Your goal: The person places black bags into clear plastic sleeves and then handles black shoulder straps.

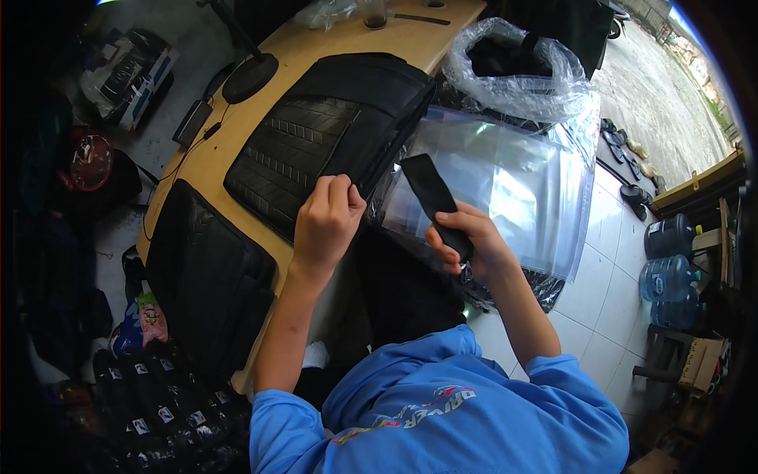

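Blue sleeves (442,411) fill the lower edge — two forearms rise from them. L. hand (328,217): fingers curled shut, pinching the near edge of one black quilted seat cover (332,134) lying flat on the wooden table (213,150). R. hand (466,241): fingers wrapped around the lower end of one black strap (430,193), which juts up and to the left over a stack of clear plastic bags (521,189). Second black cover (205,268) lies at the table's near-left end, apart from both hands. One crumpled clear bag (521,71) holds dark goods behind the stack. Three water jugs (669,268) stand on the tiled floor, right.
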Action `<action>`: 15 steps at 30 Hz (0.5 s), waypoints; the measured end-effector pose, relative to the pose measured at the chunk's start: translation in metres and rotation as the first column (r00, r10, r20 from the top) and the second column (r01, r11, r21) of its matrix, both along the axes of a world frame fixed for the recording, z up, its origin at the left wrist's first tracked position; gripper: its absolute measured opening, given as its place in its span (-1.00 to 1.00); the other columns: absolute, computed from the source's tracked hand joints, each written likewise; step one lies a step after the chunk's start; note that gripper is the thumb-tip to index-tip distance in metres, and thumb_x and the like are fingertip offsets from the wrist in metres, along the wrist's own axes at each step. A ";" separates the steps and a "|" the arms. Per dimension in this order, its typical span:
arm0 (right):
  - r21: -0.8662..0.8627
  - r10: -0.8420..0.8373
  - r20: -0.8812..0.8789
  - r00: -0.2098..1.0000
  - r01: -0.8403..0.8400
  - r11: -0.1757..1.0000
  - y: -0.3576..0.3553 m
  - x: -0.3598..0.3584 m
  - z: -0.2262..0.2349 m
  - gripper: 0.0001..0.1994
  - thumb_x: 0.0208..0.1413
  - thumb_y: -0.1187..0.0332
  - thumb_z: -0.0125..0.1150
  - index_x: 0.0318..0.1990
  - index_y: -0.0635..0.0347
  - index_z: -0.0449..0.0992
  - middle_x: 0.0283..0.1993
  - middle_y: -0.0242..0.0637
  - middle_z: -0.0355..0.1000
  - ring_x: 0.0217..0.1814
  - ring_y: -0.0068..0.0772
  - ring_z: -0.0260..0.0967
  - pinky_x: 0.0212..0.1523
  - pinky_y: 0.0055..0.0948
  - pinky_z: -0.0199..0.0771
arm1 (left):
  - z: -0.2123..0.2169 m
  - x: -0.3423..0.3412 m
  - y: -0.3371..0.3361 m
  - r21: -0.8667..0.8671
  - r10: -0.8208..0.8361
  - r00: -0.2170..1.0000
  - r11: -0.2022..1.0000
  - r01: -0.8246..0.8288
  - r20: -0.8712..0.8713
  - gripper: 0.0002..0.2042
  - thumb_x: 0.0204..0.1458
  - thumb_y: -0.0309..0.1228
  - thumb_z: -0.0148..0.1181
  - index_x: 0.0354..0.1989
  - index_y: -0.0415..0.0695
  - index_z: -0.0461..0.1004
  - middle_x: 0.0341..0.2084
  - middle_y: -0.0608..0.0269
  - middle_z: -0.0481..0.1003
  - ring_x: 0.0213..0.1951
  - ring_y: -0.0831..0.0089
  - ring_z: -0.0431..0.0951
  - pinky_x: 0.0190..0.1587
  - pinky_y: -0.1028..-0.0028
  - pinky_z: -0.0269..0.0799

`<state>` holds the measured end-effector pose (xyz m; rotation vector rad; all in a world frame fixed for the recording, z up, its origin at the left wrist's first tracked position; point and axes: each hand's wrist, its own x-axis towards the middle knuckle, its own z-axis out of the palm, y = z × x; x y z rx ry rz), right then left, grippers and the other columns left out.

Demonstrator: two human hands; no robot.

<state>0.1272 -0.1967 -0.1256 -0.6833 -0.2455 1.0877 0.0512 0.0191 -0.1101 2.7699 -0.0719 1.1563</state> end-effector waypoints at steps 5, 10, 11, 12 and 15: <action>-0.106 0.005 -0.079 0.997 -0.013 0.994 0.079 0.018 0.016 -0.85 0.15 0.50 -0.12 -0.21 0.46 0.24 -0.31 0.01 0.43 -0.51 -0.34 0.41 -0.59 -0.44 0.48 | 0.024 0.001 0.004 -0.159 -0.001 0.992 0.987 0.021 0.130 -0.86 -0.15 -0.69 0.19 -0.40 -0.27 0.40 -0.55 0.19 0.40 -0.60 0.44 0.46 -0.56 0.51 0.40; -0.154 -0.180 0.145 0.973 0.202 0.967 0.190 0.053 0.005 -0.78 0.06 0.40 0.05 -0.22 0.38 0.47 -0.13 0.02 0.44 -0.22 -0.09 0.47 -0.24 -0.26 0.51 | 0.041 0.001 0.003 -0.135 -0.003 0.989 0.991 0.024 0.150 -0.89 -0.13 -0.68 0.18 -0.41 -0.29 0.41 -0.56 0.20 0.41 -0.60 0.48 0.45 -0.57 0.54 0.38; -0.147 -0.214 0.258 0.942 0.257 0.955 0.206 0.059 0.007 -0.78 0.05 0.40 0.06 -0.22 0.37 0.48 -0.13 0.02 0.44 -0.22 -0.08 0.47 -0.24 -0.27 0.50 | 0.045 0.000 -0.001 -0.141 -0.007 0.986 0.990 0.031 0.164 -0.89 -0.13 -0.67 0.18 -0.41 -0.29 0.41 -0.57 0.20 0.41 -0.61 0.48 0.44 -0.57 0.54 0.37; -0.122 -0.264 0.368 0.892 0.327 0.937 0.221 0.067 0.008 -0.78 0.04 0.39 0.07 -0.22 0.36 0.48 -0.13 0.02 0.44 -0.21 -0.08 0.47 -0.23 -0.27 0.50 | 0.047 0.001 -0.006 -0.147 -0.018 0.984 0.988 0.044 0.178 -0.89 -0.13 -0.67 0.18 -0.40 -0.29 0.41 -0.57 0.21 0.41 -0.61 0.49 0.44 -0.57 0.54 0.37; -0.033 -0.352 0.615 0.705 0.469 0.883 0.254 0.077 0.003 -0.77 0.00 0.39 0.09 -0.21 0.33 0.50 -0.12 0.02 0.44 -0.20 -0.07 0.47 -0.22 -0.27 0.50 | 0.052 0.000 -0.012 -0.150 -0.005 0.984 0.988 0.032 0.180 -0.89 -0.13 -0.66 0.19 -0.40 -0.28 0.42 -0.57 0.21 0.41 -0.62 0.49 0.44 -0.57 0.55 0.37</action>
